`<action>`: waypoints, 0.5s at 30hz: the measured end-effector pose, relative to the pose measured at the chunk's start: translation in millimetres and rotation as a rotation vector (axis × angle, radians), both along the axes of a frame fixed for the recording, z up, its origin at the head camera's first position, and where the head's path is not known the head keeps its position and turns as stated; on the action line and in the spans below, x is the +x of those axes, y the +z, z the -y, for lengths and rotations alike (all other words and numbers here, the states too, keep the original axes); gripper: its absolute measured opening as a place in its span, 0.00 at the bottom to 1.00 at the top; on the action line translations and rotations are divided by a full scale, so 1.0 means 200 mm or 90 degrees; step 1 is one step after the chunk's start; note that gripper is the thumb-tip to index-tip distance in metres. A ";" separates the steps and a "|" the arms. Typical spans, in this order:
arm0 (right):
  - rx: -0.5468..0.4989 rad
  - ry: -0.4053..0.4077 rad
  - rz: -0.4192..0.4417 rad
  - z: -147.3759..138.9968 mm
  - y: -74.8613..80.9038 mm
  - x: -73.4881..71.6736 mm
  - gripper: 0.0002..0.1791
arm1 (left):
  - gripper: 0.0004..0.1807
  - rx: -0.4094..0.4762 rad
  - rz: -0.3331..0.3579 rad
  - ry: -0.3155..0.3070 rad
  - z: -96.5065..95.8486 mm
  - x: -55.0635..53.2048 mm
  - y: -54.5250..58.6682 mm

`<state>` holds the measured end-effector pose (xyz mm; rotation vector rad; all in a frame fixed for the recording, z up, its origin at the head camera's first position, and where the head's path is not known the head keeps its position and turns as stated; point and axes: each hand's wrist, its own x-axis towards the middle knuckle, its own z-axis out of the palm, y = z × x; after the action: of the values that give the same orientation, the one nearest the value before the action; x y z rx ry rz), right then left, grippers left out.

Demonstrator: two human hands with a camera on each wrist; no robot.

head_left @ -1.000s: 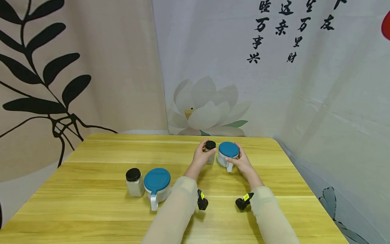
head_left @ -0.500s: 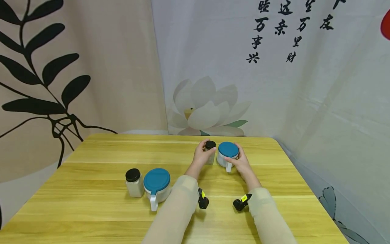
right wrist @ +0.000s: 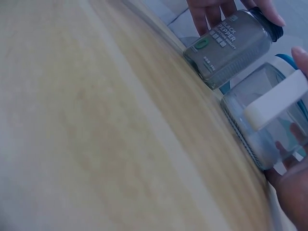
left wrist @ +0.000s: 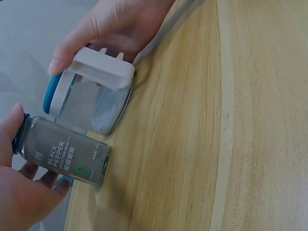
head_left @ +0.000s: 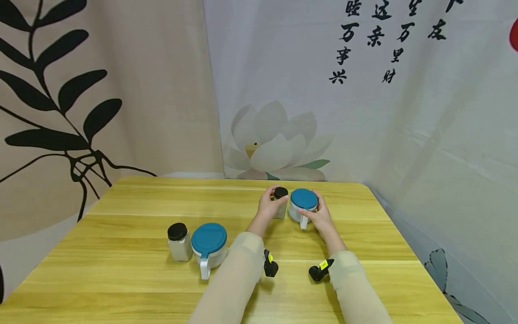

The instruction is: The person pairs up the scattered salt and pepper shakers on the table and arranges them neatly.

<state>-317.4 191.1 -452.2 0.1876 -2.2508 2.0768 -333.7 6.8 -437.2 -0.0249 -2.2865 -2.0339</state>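
Near the table's far edge, my left hand (head_left: 268, 208) grips a black pepper jar (left wrist: 67, 150) with a black lid, thumb and fingers around it. Just to its right, my right hand (head_left: 322, 215) holds a clear glass seasoning jar (right wrist: 260, 110) with a blue lid and a white handle; the thumb lies by the lid and the fingers wrap the far side. Both jars stand upright on the table, close together. The left wrist view shows the label "BLACK PEPPER" on the square-sided jar. What the glass jar contains is hard to tell.
Nearer and to the left on the wooden table (head_left: 121, 270) stand another black-lidded jar (head_left: 179, 245) and a larger blue-lidded jar (head_left: 209, 243) with a white handle, beside my left forearm. A printed cloth (head_left: 283, 67) hangs behind the table's far edge.
Both hands keep their hold on the two far jars, which have not visibly moved. The right wrist has shifted slightly to the left.
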 end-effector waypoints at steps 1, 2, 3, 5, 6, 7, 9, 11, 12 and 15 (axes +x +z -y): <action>0.004 -0.001 -0.002 0.00 0.01 0.01 0.49 | 0.28 0.002 0.002 0.001 0.00 0.00 0.00; 0.004 -0.001 -0.005 0.01 0.01 0.02 0.49 | 0.28 0.003 0.002 0.002 0.00 0.00 0.01; 0.003 -0.002 -0.005 0.01 0.01 0.02 0.48 | 0.28 0.005 0.000 0.002 0.00 0.00 0.01; 0.002 -0.004 -0.005 0.01 0.02 0.03 0.48 | 0.27 0.009 -0.004 0.001 0.00 0.01 0.01; 0.001 -0.005 -0.004 0.01 0.02 0.03 0.48 | 0.26 0.010 -0.006 0.001 0.00 0.01 0.01; 0.000 -0.006 -0.001 0.01 0.02 0.03 0.49 | 0.26 0.013 -0.007 0.001 0.00 0.01 0.01; 0.000 -0.010 0.006 0.01 0.01 0.03 0.50 | 0.26 0.013 -0.014 0.001 0.00 0.01 0.00; 0.000 -0.015 0.013 0.01 0.01 0.03 0.50 | 0.26 0.016 -0.015 0.004 0.00 0.01 0.00; 0.000 -0.015 0.015 0.01 0.01 0.03 0.50 | 0.26 0.017 -0.017 0.005 0.00 0.01 0.00; 0.002 -0.021 0.017 0.01 0.01 0.04 0.50 | 0.25 0.024 -0.016 0.008 0.00 0.02 0.00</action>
<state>-310.1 188.4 -450.6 0.1228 -2.2573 2.0722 -330.7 6.2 -437.6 -0.0331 -2.2273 -2.0570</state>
